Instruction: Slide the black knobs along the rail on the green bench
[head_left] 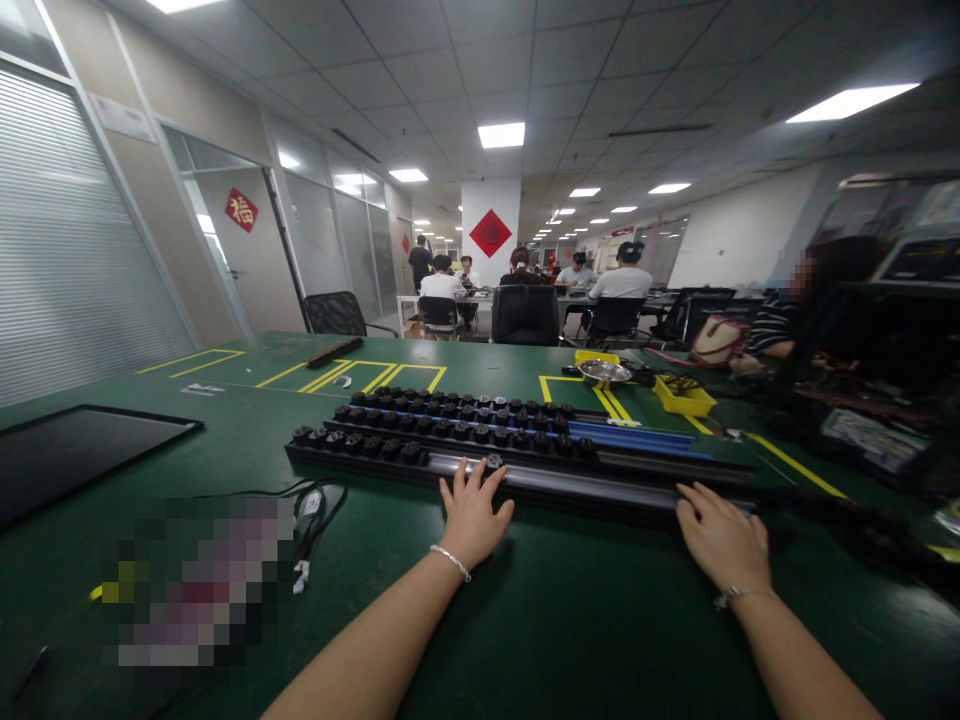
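A long black rail point(585, 484) with a shiny grey channel lies across the table in front of me. Several round black parts point(371, 445) sit in a row along its left end. My left hand point(474, 515) has its fingers spread over the near edge of this rail. A single round part point(494, 461) sits in the channel right at those fingertips; whether they touch it I cannot tell. Farther right, my right hand point(724, 535) rests with fingers stretched over the same rail, and nothing shows in its grasp. Behind lie more rails filled with round parts point(480, 412), including a blue rail point(630, 436).
Left on the green table point(570, 620) are a black tray point(90, 445), a blurred patch and cables point(322, 510). At the back right stand a metal bowl point(604, 371) and a yellow bin point(684, 397). A person in a striped sleeve point(772, 325) sits at the right.
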